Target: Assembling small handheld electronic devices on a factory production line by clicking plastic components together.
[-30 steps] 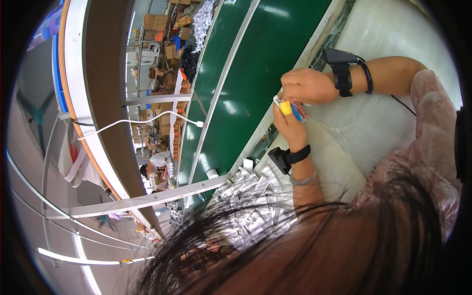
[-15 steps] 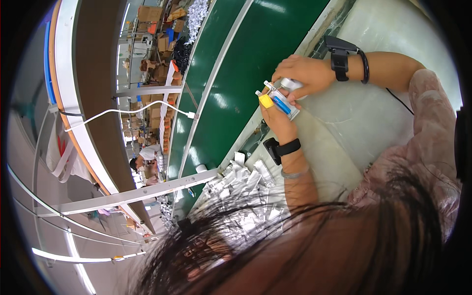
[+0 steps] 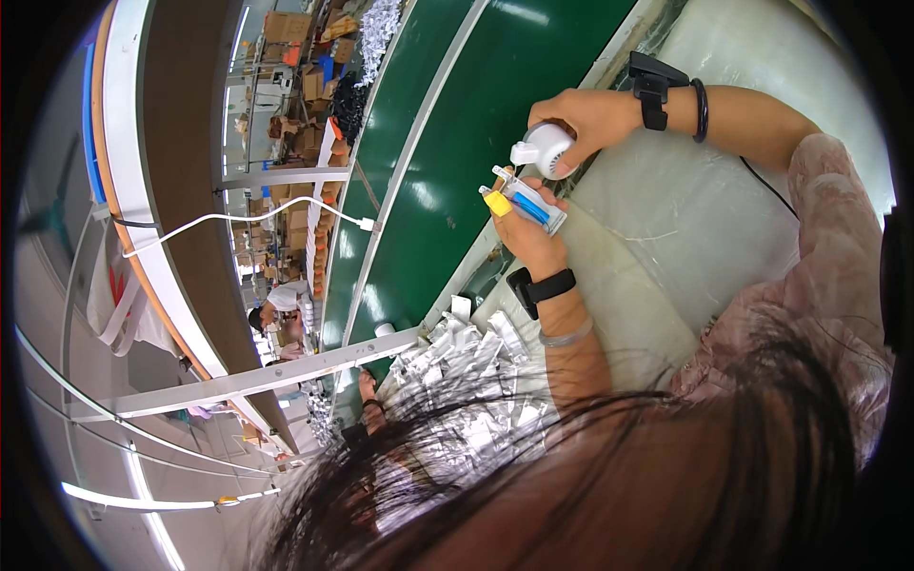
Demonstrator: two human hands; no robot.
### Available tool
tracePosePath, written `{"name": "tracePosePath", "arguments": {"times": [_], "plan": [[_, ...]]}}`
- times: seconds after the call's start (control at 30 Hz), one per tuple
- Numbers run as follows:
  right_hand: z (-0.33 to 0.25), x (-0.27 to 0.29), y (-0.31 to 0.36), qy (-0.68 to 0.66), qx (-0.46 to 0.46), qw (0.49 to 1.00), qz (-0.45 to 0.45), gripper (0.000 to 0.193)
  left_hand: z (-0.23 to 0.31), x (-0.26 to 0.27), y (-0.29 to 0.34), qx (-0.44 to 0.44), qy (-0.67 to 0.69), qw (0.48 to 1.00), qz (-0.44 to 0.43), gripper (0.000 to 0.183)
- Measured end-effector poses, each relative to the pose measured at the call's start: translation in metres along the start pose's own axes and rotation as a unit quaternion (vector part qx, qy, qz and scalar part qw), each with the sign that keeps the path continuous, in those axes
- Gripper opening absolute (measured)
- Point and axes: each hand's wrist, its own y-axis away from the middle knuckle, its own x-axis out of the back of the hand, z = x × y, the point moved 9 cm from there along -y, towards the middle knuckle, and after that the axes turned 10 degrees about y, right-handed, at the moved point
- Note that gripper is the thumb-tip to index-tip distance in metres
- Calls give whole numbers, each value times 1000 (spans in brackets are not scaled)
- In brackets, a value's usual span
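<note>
My left hand (image 3: 535,240) is closed round a small clear plastic piece (image 3: 535,211) with a bright blue part inside. A yellow piece (image 3: 497,203) sits at its thumb tip; whether it is a cover on the thumb cannot be made out. Just above, my right hand (image 3: 586,119) grips a white rounded plastic device (image 3: 549,150) with a slotted face and a short square stub. That stub points towards the clear piece, close to its upper end. Both hands are over the near edge of the green belt.
Beside my left forearm lies a heap of silvery-white packets (image 3: 476,357). The green conveyor belt (image 3: 476,143) runs past, crossed by a metal bar (image 3: 257,381). A white cable (image 3: 248,214) hangs across it. Another person's hand (image 3: 367,385) reaches over the belt. A plastic-covered worktop (image 3: 685,238) lies nearer me.
My right hand has drawn up from my left, turning the white device into clear view. My left hand has shifted slightly left and down. Another person's hand has come in over the belt.
</note>
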Motion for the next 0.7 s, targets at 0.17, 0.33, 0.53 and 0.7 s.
{"name": "tracePosePath", "arguments": {"times": [0.17,0.33,0.53,0.7], "plan": [[6,6,-2,-59,6,997,48,54,-2,-3,2,20,1,1000,2,44],[5,12,-1,-126,18,986,112,50,-1,-5,2,19,0,1000,-7,48],[8,12,-3,-135,2,986,100,48,-9,-3,0,32,10,999,-20,58],[18,7,-4,-157,-28,985,66,39,-13,-4,1,55,7,998,-15,59]]}}
